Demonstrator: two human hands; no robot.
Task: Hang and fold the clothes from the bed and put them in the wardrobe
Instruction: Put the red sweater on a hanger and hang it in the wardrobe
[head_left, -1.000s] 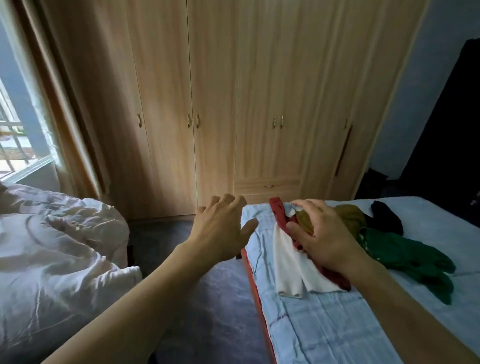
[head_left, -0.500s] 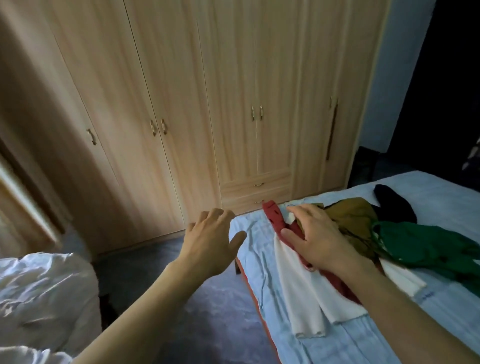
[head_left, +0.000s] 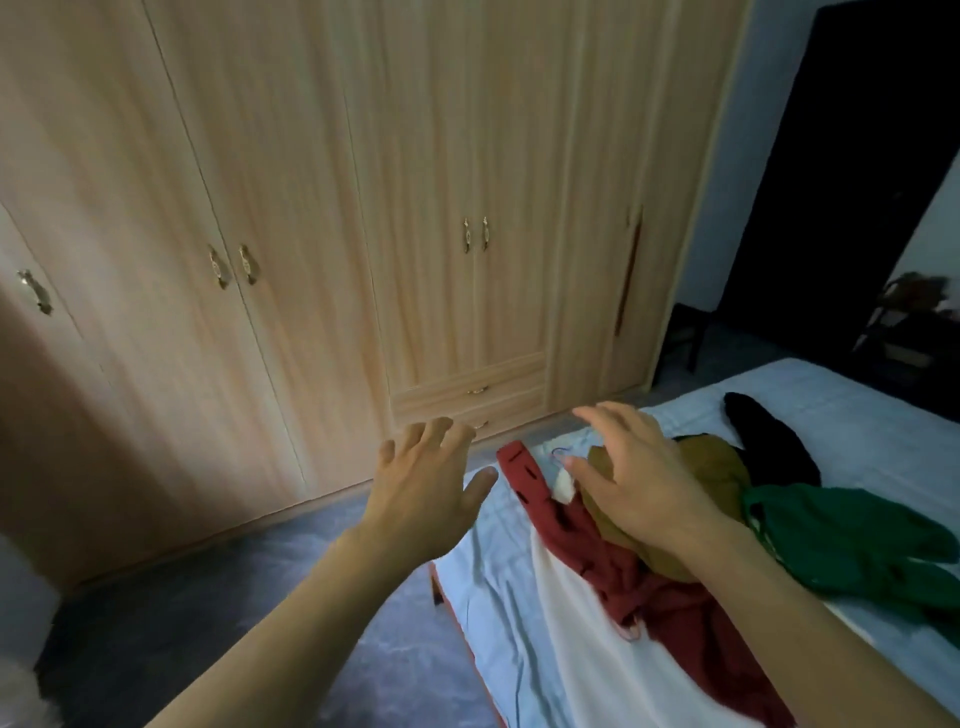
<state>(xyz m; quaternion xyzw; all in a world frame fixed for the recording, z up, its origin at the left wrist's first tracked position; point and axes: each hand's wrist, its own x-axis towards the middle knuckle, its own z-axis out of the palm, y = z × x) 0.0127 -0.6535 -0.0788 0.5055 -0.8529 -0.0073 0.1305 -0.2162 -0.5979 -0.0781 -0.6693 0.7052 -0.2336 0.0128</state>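
Wardrobe (head_left: 363, 208) of pale wood grain fills the upper left and centre of the frame, all doors closed, its top cut off. Below it lies grey floor (head_left: 208, 623), slightly blurred. At centre the left hand (head_left: 423, 493) hovers with fingers spread, holding nothing, at the near corner of the bed (head_left: 857, 410). Just right, the right hand (head_left: 636, 483) is also spread wide over the pile and hides part of the mustard garment (head_left: 717, 462). Soft crumpled clothes lie on the pale blue sheet: a white cloth (head_left: 571, 649) under a red garment (head_left: 649, 587), then a green garment (head_left: 852, 540) and a black garment (head_left: 769, 447) at right. The lower right is cut off.
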